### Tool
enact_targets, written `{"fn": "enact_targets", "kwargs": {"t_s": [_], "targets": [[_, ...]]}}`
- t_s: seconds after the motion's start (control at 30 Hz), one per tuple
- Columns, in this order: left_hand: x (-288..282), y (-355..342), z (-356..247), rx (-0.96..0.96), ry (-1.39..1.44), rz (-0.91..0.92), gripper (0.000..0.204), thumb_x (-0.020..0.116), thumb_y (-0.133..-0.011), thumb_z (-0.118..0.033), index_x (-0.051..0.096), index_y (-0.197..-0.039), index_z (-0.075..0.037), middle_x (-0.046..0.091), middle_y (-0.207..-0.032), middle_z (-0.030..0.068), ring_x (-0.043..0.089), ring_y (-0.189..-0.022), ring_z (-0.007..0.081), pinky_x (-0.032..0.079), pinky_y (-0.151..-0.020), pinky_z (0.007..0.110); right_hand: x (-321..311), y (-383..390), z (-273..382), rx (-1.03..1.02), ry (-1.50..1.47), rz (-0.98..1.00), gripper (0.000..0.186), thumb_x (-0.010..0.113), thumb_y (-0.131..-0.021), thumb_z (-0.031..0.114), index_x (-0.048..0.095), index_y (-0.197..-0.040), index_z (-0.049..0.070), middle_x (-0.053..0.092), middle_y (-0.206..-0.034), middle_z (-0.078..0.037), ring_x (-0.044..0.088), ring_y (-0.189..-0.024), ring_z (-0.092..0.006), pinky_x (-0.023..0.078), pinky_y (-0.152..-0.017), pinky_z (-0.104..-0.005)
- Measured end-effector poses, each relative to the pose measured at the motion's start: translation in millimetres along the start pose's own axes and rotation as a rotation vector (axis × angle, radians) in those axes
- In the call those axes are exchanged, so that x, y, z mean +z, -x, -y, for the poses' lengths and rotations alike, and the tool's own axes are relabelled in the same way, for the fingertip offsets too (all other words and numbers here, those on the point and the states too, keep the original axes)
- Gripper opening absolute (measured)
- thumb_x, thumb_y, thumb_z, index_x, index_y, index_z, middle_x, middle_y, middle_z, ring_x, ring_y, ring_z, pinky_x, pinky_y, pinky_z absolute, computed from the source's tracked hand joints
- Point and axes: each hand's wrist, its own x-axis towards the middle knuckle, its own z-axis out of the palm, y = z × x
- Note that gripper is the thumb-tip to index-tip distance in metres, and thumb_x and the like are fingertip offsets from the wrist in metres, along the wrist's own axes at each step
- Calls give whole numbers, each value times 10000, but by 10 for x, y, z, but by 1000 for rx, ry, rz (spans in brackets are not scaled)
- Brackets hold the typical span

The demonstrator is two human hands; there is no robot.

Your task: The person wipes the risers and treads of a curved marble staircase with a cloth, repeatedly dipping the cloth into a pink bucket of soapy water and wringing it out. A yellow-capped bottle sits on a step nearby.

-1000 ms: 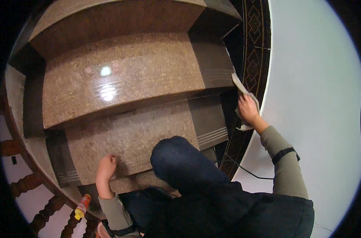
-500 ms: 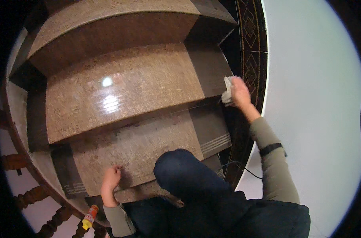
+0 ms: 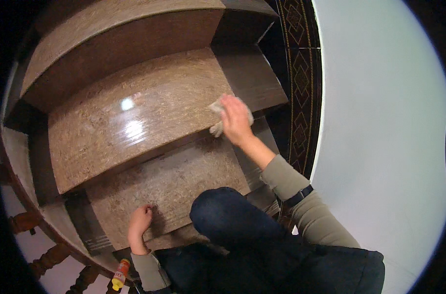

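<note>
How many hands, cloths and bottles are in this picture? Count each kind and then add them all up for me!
Hands: 2 (left hand, right hand)
Cloths: 1 cloth
Bottles: 1 bottle
Total: 4

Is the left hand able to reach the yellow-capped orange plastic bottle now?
Probably yes: the left hand appears empty, and the yellow-capped orange plastic bottle is close to its grey-green sleeve, with no visible obstacle between; it would likely reach back.
</note>
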Motion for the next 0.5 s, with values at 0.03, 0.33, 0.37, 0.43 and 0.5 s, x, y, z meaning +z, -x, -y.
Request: {"fn": "enact_targets", "kwargs": {"t_s": [0.03, 0.33, 0.37, 0.43, 0.5], "targets": [[14, -38, -12, -22, 16, 32, 263, 468, -844, -126, 620, -1020, -4, 623, -931, 238, 595, -898, 378, 467, -772, 418, 28, 5, 147, -35, -89, 13, 289, 551, -800, 44, 567, -1087, 18, 563, -1177, -148, 478, -1135, -337, 336, -1000, -431], [80, 28, 189, -69, 162, 26, 278, 462, -857, -118, 598, -1069, -1, 632, -932, 221, 608, -890, 353, 470, -771, 400, -910, -441, 214, -131, -422, -103, 334, 462, -716, -147, 583, -976, 24, 595, -987, -138, 565, -966, -293, 453, -861, -355], [84, 44, 209, -96, 192, 37, 282, 461, -856, -117, 594, -1079, -6, 631, -935, 223, 606, -889, 356, 470, -777, 397, -1054, -614, 27, -201, -318, -224, 333, 462, -715, -153, 581, -972, 22, 584, -1006, -142, 558, -980, -286, 457, -855, -358], [89, 50, 222, -95, 150, 17, 282, 463, -856, -113, 592, -1087, -14, 629, -942, 226, 603, -895, 362, 468, -784, 396, -1320, -799, -386, -124, -62, -281, 313, 492, -752, -122, 576, -1013, 28, 563, -1072, -151, 545, -1011, -308, 448, -865, -383], [88, 36, 207, -97, 137, 10, 283, 466, -853, -111, 590, -1090, -19, 627, -947, 230, 601, -900, 367, 468, -786, 395, -1305, -904, -824, -148, 119, -189, 295, 518, -820, -21, 545, -1105, 47, 540, -1138, -149, 509, -1078, -344, 397, -932, -428]]}}
